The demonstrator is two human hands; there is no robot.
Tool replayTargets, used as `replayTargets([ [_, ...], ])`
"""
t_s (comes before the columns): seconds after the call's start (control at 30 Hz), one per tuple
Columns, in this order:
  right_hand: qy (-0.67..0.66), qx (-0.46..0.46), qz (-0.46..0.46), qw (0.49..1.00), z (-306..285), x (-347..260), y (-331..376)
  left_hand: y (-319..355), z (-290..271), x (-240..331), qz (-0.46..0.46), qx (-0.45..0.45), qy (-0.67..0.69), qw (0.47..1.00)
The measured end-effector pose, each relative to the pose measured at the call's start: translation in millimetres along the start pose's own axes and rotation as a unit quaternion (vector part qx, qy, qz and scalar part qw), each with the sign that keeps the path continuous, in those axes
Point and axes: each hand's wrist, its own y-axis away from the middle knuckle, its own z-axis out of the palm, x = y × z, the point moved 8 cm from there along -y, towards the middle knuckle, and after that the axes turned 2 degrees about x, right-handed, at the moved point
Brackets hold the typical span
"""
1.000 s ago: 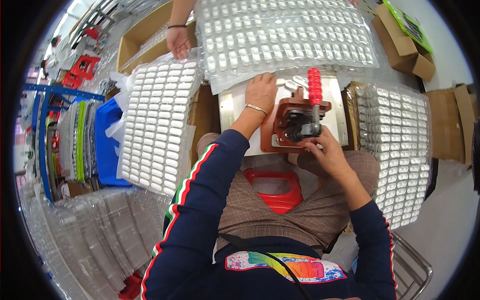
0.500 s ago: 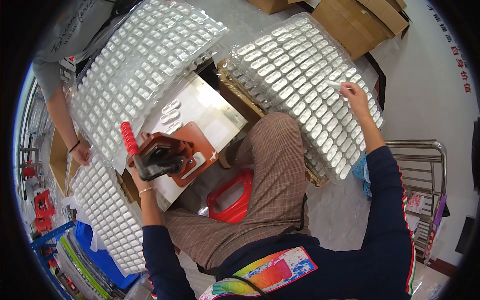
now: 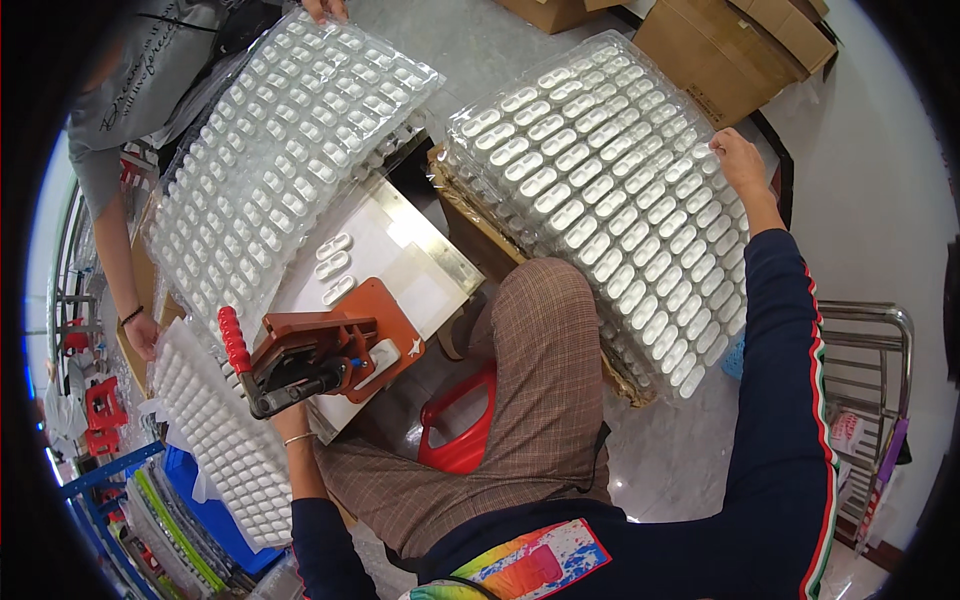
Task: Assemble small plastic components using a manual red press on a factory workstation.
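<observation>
My right hand (image 3: pixel 740 160) is at the far right edge of a clear plastic tray (image 3: pixel 610 200) filled with oval white pieces. Its fingertips are pinched together there; whether they grip a white piece or the tray rim I cannot make out. My left hand (image 3: pixel 291 422) is beneath the hand press (image 3: pixel 315 355), which has a red-gripped lever (image 3: pixel 234 340) and an orange base. The press hides its fingers. An oval white piece (image 3: pixel 380 357) lies on the press base. Three more white pieces (image 3: pixel 333 262) lie in a row on the white board (image 3: pixel 400 240) behind it.
A co-worker's hands (image 3: pixel 143 337) (image 3: pixel 325 10) touch two trays at the left: a large clear one (image 3: pixel 270 160) and a lower one (image 3: pixel 220 440). Brown cartons (image 3: pixel 720 60) stand at the back. A red stool (image 3: pixel 462 425) is between my legs, a metal rack (image 3: pixel 865 350) at right.
My right hand has moved outward and away from me to the tray's edge; the pale item it held is no longer distinct. A co-worker's second hand has appeared on the far tray.
</observation>
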Motion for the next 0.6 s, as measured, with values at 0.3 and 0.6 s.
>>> replayTargets([
  [0.3, -0.106, 0.119, -0.128, 0.979, 47, 15, -4, 23, -17, 50, 0.002, -0.014, -0.249, 0.968],
  [0.6, -0.260, 0.039, -0.113, 0.958, 49, -73, 6, 49, 9, 99, 0.022, -0.001, 0.093, 0.995],
])
